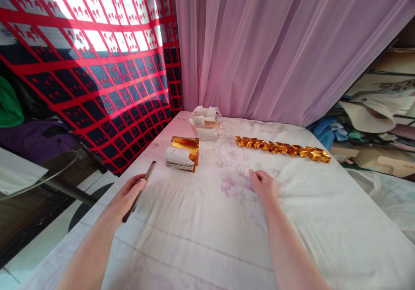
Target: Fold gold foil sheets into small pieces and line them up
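Note:
My left hand (133,189) grips a smartphone (139,192), a thin dark slab seen nearly edge-on, at the left side of the table. My right hand (265,185) is closed, its fingers curled just over the tablecloth; whether anything is in them is hidden. Beyond my left hand, a stack of folded paper sheets (179,158) with white backs lies against gold foil paper (186,143). Past my right hand, folded gold foil pieces (285,148) sit in a long row, touching one another.
A clear plastic bag (207,123) with paper packs stands at the table's back. The white floral cloth (194,225) covers the table. A purple curtain (259,48) hangs behind, a red-and-navy patterned cloth (110,78) at left. Shelves with a pale hat (369,113) stand at right.

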A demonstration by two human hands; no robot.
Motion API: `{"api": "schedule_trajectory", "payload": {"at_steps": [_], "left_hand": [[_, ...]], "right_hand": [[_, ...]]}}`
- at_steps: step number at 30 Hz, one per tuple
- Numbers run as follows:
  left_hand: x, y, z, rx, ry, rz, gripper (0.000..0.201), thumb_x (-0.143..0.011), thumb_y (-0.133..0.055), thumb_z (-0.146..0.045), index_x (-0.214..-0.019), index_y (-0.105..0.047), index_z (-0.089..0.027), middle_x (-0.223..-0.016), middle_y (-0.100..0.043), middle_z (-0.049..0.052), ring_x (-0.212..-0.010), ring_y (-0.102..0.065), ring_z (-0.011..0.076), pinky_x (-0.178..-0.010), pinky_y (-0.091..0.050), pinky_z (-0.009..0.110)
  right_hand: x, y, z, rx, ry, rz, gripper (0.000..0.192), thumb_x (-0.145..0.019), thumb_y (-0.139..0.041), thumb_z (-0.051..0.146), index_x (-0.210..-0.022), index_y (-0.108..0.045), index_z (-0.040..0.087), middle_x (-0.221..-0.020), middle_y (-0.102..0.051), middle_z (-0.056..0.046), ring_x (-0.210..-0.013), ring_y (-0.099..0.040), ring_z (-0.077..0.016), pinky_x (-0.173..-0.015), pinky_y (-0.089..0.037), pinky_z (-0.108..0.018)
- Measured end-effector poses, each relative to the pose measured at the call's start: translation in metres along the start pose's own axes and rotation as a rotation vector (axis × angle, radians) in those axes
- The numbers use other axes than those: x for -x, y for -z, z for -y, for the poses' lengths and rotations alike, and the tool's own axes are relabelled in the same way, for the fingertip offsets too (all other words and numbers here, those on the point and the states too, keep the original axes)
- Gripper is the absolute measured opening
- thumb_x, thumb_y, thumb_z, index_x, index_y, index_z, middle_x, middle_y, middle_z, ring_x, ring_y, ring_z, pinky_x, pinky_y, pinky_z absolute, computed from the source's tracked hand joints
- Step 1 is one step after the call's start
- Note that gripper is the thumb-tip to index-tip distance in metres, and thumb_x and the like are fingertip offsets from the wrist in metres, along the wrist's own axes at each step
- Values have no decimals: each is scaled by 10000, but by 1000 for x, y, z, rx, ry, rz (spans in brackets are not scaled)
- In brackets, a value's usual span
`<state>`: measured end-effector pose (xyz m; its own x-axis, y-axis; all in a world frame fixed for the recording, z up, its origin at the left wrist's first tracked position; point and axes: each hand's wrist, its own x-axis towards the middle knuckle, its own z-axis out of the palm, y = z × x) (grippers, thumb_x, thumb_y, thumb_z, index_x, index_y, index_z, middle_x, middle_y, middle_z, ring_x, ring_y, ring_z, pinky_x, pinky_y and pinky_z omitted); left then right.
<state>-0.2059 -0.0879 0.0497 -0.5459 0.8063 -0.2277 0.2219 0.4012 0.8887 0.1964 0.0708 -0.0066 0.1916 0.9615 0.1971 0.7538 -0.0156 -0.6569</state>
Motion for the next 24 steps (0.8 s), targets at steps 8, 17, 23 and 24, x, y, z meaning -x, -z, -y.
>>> {"api": "schedule_trajectory", "payload": {"at_steps": [8, 17, 23, 24], "left_hand": [[2, 6, -8, 421, 127, 151, 609, -817, -442, -633, -1081, -705, -151, -752, -734, 120, -783, -716, 308, -635, -590, 412], [9, -3, -16, 657, 223, 167, 511, -835, -558, -515, -1155, -694, -140, -817, -756, 101, -836, -734, 311, -706, -623, 412], [3, 5, -16, 597, 266, 237, 453, -829, -598, -471, -1116, -715, -141, -839, -766, 104, -852, -733, 313, -653, -615, 378], [1, 7, -14, 546, 261, 246, 454, -809, -629, -470, -1101, -718, -135, -833, -766, 109, -849, -734, 316, -631, -610, 366]], "right_hand": [[1, 1, 4, 6, -24, -1, 512, -710, -371, 706, -535, -505, 244, -537, -550, -38, -565, -492, -198, -587, -350, -327], [2, 3, 3, -6, 9, 8, 560, -728, -361, 738, -544, -518, 233, -521, -539, -35, -557, -483, -189, -564, -333, -307], [2, 3, 6, -18, -7, -4, 578, -708, -366, 759, -529, -519, 231, -517, -550, -44, -544, -471, -188, -567, -327, -313], [2, 3, 7, -15, -19, -3, 567, -700, -368, 752, -529, -515, 232, -523, -552, -46, -548, -469, -189, -573, -327, -315]]}}
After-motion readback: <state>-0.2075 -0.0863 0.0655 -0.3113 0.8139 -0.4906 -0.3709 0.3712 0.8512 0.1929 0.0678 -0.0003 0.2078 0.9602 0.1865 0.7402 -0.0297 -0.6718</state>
